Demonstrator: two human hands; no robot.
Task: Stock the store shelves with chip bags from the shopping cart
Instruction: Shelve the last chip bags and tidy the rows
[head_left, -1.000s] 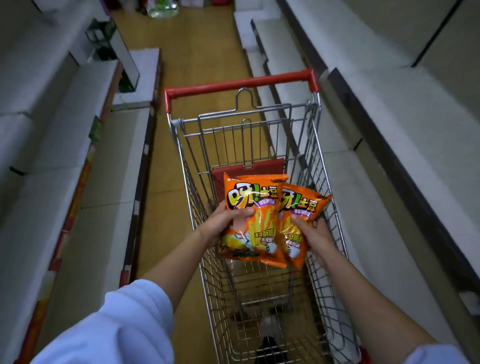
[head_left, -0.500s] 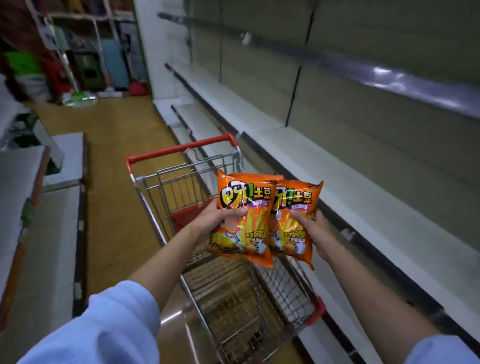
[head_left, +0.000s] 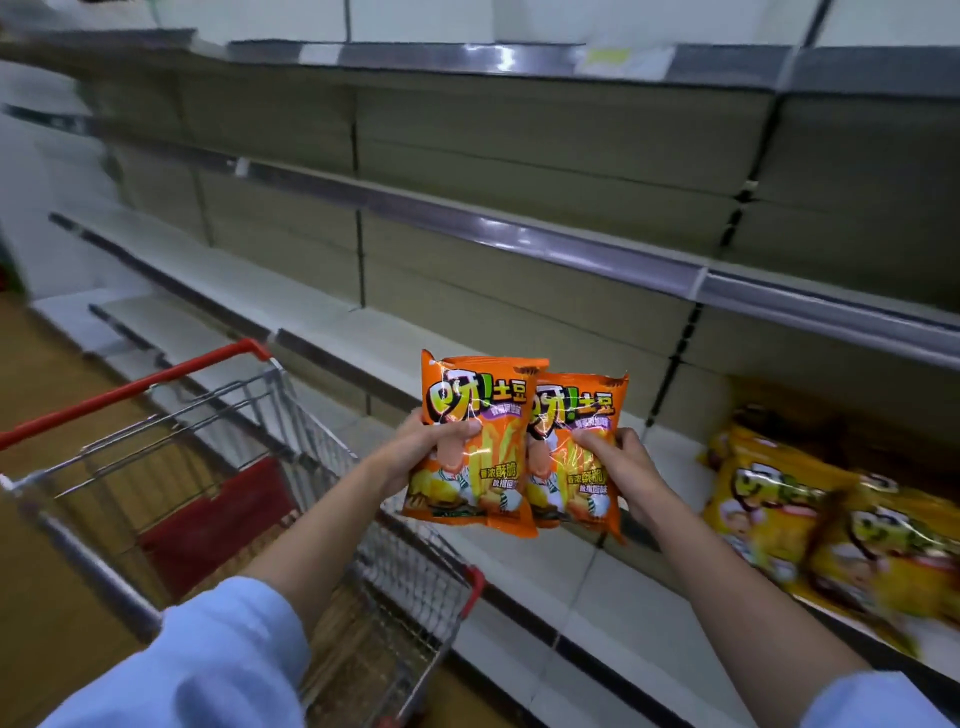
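I hold two orange chip bags upright in front of the shelves. My left hand (head_left: 421, 449) grips the left orange bag (head_left: 480, 410), with the thumb across its front. My right hand (head_left: 623, 470) grips the right orange bag (head_left: 576, 415), which sits partly behind the left one. Both bags hang above the white shelf board (head_left: 524, 561), past the right rim of the wire shopping cart (head_left: 322, 457). The cart, with its red handle, stands at the lower left. Several yellow chip bags (head_left: 810, 525) lie on the same shelf at the right, blurred.
Higher shelves (head_left: 519, 228) with grey metal edges run across the view above the bags. A lower white shelf (head_left: 587, 670) juts out beside the cart. Yellowish floor (head_left: 31, 364) shows at the far left.
My view has swung right from the aisle toward the shelves. Both hands carried the orange bags from over the cart to the shelf side. The yellow bags have come into view.
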